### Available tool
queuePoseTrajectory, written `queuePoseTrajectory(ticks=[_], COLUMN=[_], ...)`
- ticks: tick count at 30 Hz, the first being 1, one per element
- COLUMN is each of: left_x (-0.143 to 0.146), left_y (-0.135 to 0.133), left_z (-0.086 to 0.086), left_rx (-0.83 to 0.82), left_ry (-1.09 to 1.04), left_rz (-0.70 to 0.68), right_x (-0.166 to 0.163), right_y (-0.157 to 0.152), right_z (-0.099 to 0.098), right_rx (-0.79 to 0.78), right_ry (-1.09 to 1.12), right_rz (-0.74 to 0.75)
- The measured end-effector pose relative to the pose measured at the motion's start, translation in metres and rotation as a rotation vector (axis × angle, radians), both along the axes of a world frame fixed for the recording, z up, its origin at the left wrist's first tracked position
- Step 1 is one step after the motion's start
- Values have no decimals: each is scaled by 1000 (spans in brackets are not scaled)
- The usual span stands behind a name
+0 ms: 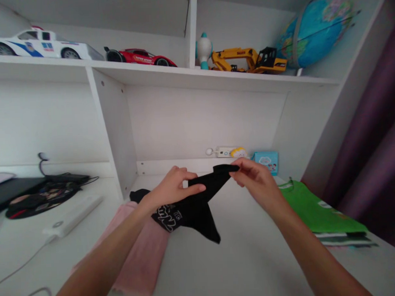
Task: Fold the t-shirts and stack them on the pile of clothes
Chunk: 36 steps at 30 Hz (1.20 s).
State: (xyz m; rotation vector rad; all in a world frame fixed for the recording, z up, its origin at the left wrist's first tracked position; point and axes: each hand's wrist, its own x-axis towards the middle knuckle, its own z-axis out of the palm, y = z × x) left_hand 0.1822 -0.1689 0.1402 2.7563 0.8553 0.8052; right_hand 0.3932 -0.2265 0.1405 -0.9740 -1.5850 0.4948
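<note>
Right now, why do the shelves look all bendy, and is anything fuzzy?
Head view: the wide lens bows the white shelf and stretches the globe at the corner; light is soft and even, with no glare; the hands holding the black garment look slightly blurred.

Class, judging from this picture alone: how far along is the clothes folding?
Done: a folded stack with a green shirt on top, at right. In hand: the left hand and right hand hold a black garment above the desk. Left: a pink garment lies spread underneath.
</note>
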Motion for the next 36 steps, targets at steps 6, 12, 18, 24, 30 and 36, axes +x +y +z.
queuePoseTrajectory(ticks=[6, 12, 18, 24, 30, 36], left_x=[-19, -28, -39, -78, -57, -30], left_y=[12, 20, 9, 5, 81, 60], left_z=[32, 31, 41, 62, 20, 47], left_rx=[133, -76, -297, -472, -108, 161], left_ry=[20, -41, -319, -88, -86, -866], left_rz=[95, -7, 56, -80, 457, 267], right_x=[21, 47, 66, 117, 112, 86], right_y=[-6, -3, -19, -39, 46, 41], right_z=[58, 98, 108, 119, 74, 79], right_rx=[240, 447, 334, 118, -202, 435], right_ry=[-40, -84, -146, -270, -853, -350], right_rz=[-157, -305, -369, -214, -558, -908])
